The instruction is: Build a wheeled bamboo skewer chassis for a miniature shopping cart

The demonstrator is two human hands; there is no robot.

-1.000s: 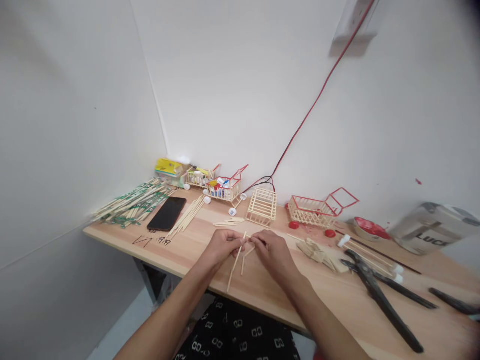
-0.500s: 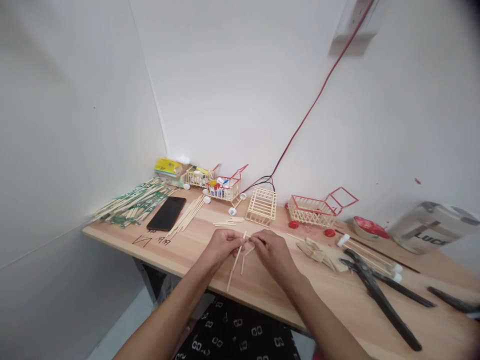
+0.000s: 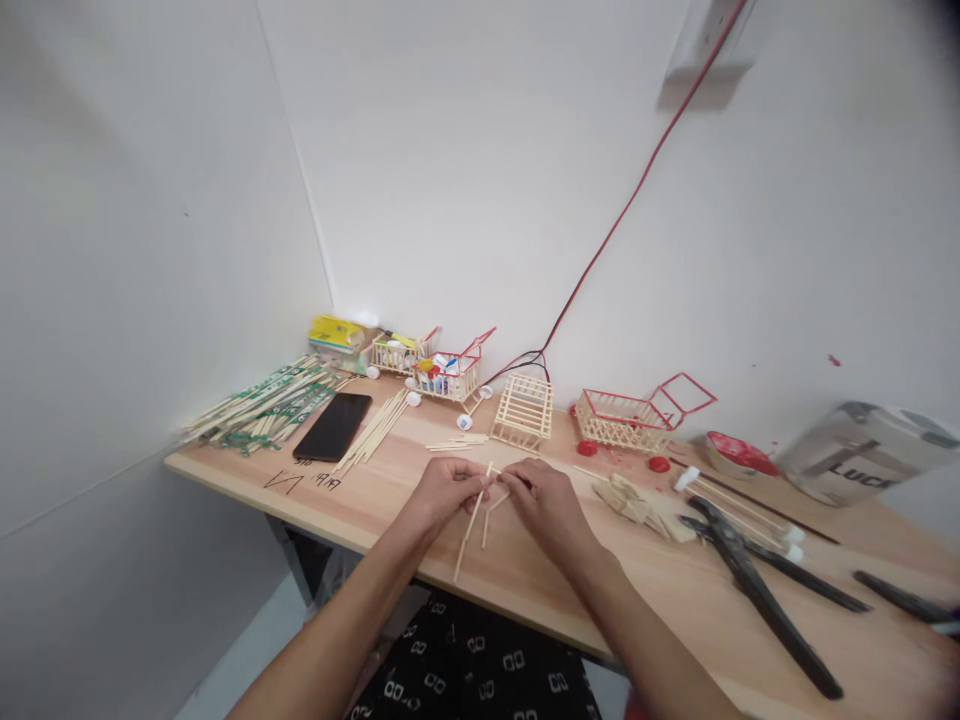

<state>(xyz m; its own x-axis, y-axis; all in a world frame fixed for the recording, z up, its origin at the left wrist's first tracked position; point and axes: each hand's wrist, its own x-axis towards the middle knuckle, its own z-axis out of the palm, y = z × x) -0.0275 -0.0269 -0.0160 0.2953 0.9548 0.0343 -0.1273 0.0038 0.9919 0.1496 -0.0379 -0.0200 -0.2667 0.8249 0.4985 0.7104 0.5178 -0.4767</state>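
Observation:
My left hand (image 3: 444, 490) and my right hand (image 3: 546, 503) meet over the wooden table (image 3: 375, 505), fingertips pinched together on a small frame of thin wooden sticks (image 3: 474, 517). One long stick runs from the fingers down toward the table's front edge, with a shorter stick beside it. Both hands rest low on the tabletop, nearly touching each other.
A black phone (image 3: 334, 426) and a pile of wrapped chopsticks (image 3: 259, 405) lie at the left. Stick-built carts (image 3: 448, 375), a bare stick basket (image 3: 524, 411) and a red-trimmed basket (image 3: 626, 418) stand by the wall. Black pliers (image 3: 757, 590), a red paint lid (image 3: 733, 456) and a metal tin (image 3: 862, 450) are right.

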